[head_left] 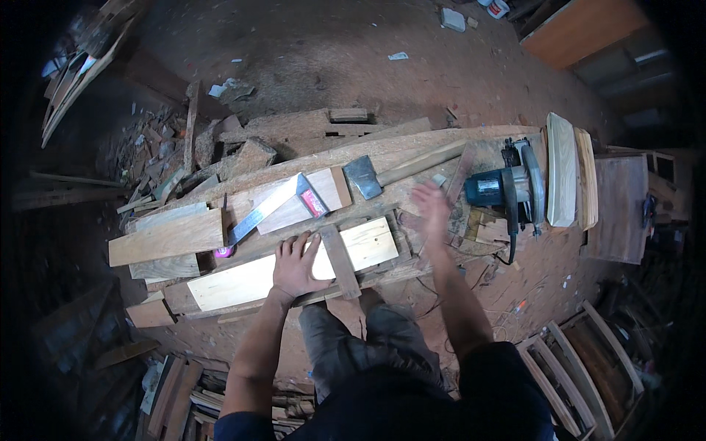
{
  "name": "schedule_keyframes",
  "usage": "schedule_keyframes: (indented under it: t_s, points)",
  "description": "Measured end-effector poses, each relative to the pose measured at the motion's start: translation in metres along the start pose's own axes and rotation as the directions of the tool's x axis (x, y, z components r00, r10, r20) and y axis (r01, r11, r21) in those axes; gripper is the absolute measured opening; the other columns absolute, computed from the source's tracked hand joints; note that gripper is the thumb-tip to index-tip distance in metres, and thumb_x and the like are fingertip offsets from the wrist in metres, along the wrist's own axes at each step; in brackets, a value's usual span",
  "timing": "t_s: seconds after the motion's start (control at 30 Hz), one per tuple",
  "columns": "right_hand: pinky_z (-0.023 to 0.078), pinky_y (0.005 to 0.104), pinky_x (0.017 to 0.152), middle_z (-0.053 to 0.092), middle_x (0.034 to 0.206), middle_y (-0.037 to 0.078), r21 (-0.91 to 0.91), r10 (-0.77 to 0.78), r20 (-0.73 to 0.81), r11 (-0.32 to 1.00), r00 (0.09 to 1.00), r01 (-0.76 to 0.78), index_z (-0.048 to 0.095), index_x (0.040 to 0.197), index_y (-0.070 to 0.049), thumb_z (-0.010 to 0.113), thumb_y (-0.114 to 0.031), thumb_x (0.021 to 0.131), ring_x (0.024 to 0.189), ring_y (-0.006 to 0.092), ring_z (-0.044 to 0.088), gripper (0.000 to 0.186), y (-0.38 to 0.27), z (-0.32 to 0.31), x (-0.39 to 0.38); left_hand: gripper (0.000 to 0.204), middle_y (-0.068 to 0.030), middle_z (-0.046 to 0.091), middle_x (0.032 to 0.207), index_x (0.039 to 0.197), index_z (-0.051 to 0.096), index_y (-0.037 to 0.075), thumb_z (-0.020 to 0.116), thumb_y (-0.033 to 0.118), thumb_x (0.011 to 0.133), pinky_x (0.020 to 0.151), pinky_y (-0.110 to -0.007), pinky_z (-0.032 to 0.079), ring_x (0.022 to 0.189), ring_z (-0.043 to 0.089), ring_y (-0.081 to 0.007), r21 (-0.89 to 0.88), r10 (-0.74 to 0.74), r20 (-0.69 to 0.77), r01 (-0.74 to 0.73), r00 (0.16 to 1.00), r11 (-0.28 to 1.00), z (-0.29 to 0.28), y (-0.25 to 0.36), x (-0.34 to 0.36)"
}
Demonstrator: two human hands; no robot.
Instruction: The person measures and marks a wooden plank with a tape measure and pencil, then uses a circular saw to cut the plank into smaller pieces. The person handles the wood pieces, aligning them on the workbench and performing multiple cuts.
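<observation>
A pale planed board lies across the workbench in front of me. A short dark wood strip rests crosswise on it. My left hand presses flat on the board with fingers spread, its fingertips and thumb close to the strip. Over the bench to the right, my right hand is blurred by motion; its fingers look stretched out and nothing shows in them. A small grey piece lies just beyond its fingertips. The try square, with a metal blade and dark stock, lies on another board behind my left hand.
A hatchet with a wooden handle lies at the bench's back. The circular saw stands to the right, its cord trailing down. A pink tape measure sits beside stacked boards at left. Scrap wood is heaped beyond.
</observation>
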State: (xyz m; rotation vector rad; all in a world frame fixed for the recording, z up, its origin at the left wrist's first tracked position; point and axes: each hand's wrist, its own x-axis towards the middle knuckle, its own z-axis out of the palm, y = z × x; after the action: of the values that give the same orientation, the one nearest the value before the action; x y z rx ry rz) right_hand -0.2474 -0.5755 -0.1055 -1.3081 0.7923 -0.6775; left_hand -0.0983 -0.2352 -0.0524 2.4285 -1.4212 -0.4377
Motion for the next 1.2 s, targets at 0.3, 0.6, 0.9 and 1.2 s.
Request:
schedule_keyframes:
  t_s: [0.3, 0.6, 0.9, 1.2]
  points:
    - [0.040, 0.0493, 0.116, 0.051, 0.146, 0.024, -0.689, -0.050, 0.657, 0.363, 0.752, 0.627, 0.058, 0.139, -0.001, 0.063, -0.009, 0.092, 0.137, 0.0405, 0.050, 0.048, -0.051, 0.049, 0.079, 0.122, -0.0212, 0.052, 0.145, 0.153, 0.049, 0.007, 0.078, 0.080, 0.059, 0.109, -0.061, 0.033, 0.127, 0.048, -0.0435, 0.026, -0.014, 0.015, 0.014, 1.000, 1.000, 0.005, -0.005, -0.010]
    - [0.054, 0.0477, 0.097, 0.067, 0.124, 0.015, -0.458, 0.557, 0.699, -0.135, 0.449, 0.879, 0.073, 0.119, -0.005, 0.073, -0.010, 0.081, 0.118, 0.0337, 0.066, 0.038, -0.051, 0.069, 0.146, 0.127, -0.0207, 0.051, 0.146, 0.156, 0.049, 0.011, 0.068, 0.092, 0.060, 0.109, -0.062, 0.032, 0.126, 0.049, -0.0444, 0.031, -0.006, 0.006, 0.006, 1.000, 0.999, 0.014, -0.011, -0.007]
    - [0.060, 0.0447, 0.080, 0.068, 0.115, 0.020, -0.730, 0.238, 0.557, -0.317, 0.796, 0.606, 0.065, 0.115, -0.002, 0.071, -0.017, 0.088, 0.095, 0.0335, 0.073, 0.032, -0.095, 0.059, 0.087, 0.124, -0.0198, 0.051, 0.145, 0.157, 0.047, 0.012, 0.068, 0.089, 0.063, 0.111, -0.062, 0.032, 0.128, 0.047, -0.0433, -0.003, -0.008, -0.014, 0.008, 1.000, 1.000, 0.016, -0.011, -0.007]
    - [0.058, 0.0472, 0.066, 0.071, 0.097, 0.018, -0.838, 0.288, 0.329, 0.528, 0.899, 0.138, 0.057, 0.131, 0.001, 0.074, -0.023, 0.090, 0.079, 0.0297, 0.073, 0.051, -0.142, -0.029, 0.002, 0.121, -0.0187, 0.051, 0.146, 0.156, 0.049, 0.011, 0.076, 0.080, 0.060, 0.112, -0.061, 0.032, 0.130, 0.046, -0.0430, -0.007, -0.019, 0.011, 0.019, 1.000, 1.000, 0.005, -0.005, -0.005]
